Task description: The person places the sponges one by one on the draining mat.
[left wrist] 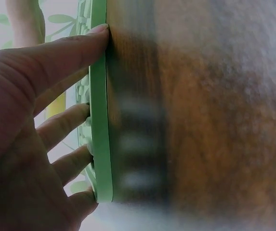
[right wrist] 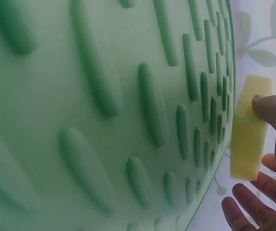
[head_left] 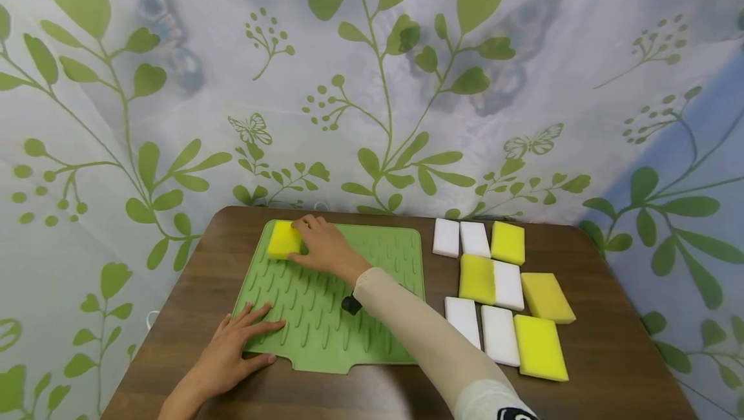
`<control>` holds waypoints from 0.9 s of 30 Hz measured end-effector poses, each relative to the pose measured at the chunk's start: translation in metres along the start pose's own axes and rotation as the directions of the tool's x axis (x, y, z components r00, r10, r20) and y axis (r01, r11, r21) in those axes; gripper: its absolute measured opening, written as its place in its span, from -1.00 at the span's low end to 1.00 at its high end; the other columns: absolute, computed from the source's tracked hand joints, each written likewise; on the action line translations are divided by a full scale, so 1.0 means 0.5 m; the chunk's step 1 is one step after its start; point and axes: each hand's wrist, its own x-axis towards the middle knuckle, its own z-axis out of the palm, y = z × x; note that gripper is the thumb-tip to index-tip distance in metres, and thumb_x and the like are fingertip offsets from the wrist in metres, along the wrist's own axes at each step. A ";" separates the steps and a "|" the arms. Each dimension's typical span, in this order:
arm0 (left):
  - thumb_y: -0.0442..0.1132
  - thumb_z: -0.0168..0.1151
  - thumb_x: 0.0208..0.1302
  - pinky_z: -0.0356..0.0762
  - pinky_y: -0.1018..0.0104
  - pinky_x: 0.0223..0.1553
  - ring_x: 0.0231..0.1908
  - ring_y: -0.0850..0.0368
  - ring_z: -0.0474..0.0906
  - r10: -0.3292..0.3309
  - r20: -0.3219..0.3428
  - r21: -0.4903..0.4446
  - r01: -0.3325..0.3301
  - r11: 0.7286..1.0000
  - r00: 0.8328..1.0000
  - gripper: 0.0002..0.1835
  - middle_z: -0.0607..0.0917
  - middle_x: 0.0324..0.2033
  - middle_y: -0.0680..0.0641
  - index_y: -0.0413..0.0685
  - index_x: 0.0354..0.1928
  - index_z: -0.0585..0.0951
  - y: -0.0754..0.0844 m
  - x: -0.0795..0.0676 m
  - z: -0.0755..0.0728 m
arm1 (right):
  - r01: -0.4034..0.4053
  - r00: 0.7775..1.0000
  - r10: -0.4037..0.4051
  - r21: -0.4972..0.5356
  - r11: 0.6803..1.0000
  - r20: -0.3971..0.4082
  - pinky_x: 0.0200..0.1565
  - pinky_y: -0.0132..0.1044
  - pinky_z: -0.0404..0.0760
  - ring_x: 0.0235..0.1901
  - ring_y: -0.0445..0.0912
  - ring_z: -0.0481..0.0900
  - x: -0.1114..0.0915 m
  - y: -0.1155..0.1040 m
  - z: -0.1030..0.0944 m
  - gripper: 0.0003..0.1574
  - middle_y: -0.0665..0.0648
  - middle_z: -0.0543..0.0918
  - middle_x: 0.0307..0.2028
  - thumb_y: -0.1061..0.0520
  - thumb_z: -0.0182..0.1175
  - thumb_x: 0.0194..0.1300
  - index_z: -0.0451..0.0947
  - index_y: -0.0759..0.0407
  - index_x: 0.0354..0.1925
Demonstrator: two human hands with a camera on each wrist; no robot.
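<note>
Pale sleeve (head_left: 430, 336): seen nearest, lower centre.
Right hand (head_left: 327, 247): partly closed; yellow sponge (head_left: 282, 241) held between thumb and fingers, left of centre, at green mat (head_left: 320, 346)'s upper-left corner.
Left hand (head_left: 229, 350): spread, nothing gripped; mat touched, lower left.

The sponge (head_left: 283, 239) at the right hand (head_left: 322, 245) is yellow, the ridge-patterned mat (head_left: 316, 326) beneath it green. Green leaves (head_left: 442, 158) pattern the pale backdrop (head_left: 349, 61) beyond.

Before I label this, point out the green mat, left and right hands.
Green mat (head_left: 308, 316): head view, ridged surface.
Left hand (head_left: 225, 347): head view, back of hand.
Right hand (head_left: 325, 247): head view, back of hand.
</note>
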 end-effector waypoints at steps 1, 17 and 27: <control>0.07 0.62 0.18 0.01 -0.77 0.38 0.61 -0.56 0.15 -0.003 0.003 0.001 0.003 1.000 1.000 -0.36 0.47 0.57 -0.18 0.44 0.35 0.68 0.000 -0.001 0.000 | -0.004 1.000 0.003 0.001 1.000 0.001 0.41 -0.13 0.61 0.46 -0.02 0.49 0.004 -0.003 0.003 -0.07 0.05 0.43 0.51 -0.46 0.17 0.53 0.26 -0.09 0.62; 0.07 0.59 0.23 0.03 -0.76 0.37 0.61 -0.54 0.17 -0.002 0.016 -0.001 0.002 1.000 1.000 -0.38 0.46 0.59 -0.13 0.44 0.36 0.67 -0.001 0.003 -0.004 | -0.033 0.999 0.033 -0.048 0.998 0.000 0.40 -0.16 0.62 0.44 -0.03 0.51 0.059 -0.039 0.029 0.00 0.06 0.45 0.50 -0.50 0.12 0.54 0.24 -0.03 0.65; 0.08 0.58 0.24 0.02 -0.76 0.38 0.62 -0.53 0.16 -0.012 0.021 -0.009 0.012 1.000 1.000 -0.38 0.46 0.59 -0.14 0.43 0.37 0.67 0.003 0.002 -0.005 | -0.094 0.995 0.097 -0.081 0.992 0.035 0.41 -0.18 0.61 0.45 -0.03 0.48 0.078 -0.044 0.046 0.00 0.04 0.41 0.52 -0.50 0.10 0.54 0.20 -0.04 0.66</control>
